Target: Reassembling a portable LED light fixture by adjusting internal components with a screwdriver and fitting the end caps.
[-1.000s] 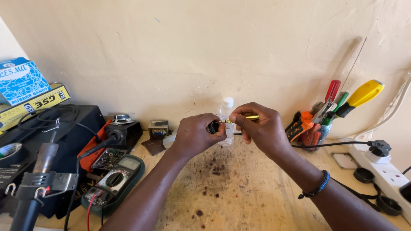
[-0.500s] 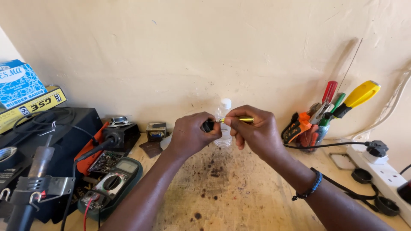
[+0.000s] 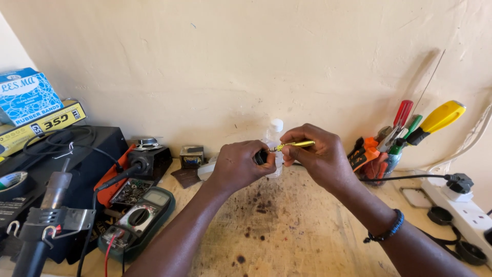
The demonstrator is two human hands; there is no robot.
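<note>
Holding items over desk (image 3: pixel 287 231) centre, near back edge:

1. Left hand (image 3: pixel 238 166): grip closed on small black part (image 3: pixel 261 156), mostly hidden by fingers; kind can't be told.
2. Right hand (image 3: pixel 318 159): grip pinched on thin yellow tool (image 3: pixel 294 145), held roughly level, tip pointing at black part, touching or just short of it; can't tell which. Beaded bracelet (image 3: pixel 384 233) on wrist.
3. Clear bottle (image 3: pixel 273 143), white cap, upright behind hands at back edge.
4. Tool cup (image 3: pixel 382 164), back edge to the right: screwdrivers w/ red, green, yellow handles, orange pliers.
5. Power strip (image 3: pixel 469 218), white, right edge, black plug seated.
6. Multimeter (image 3: pixel 138 220), green, lying flat near left-front, red lead attached.
7. Hot-air gun (image 3: pixel 46 215), left-front corner, on black case.
8. Small transformer (image 3: pixel 192 155), back edge, left of hands.
9. Boxes (image 3: pixel 31 105), blue and yellow, stacked at back-left corner.
</note>
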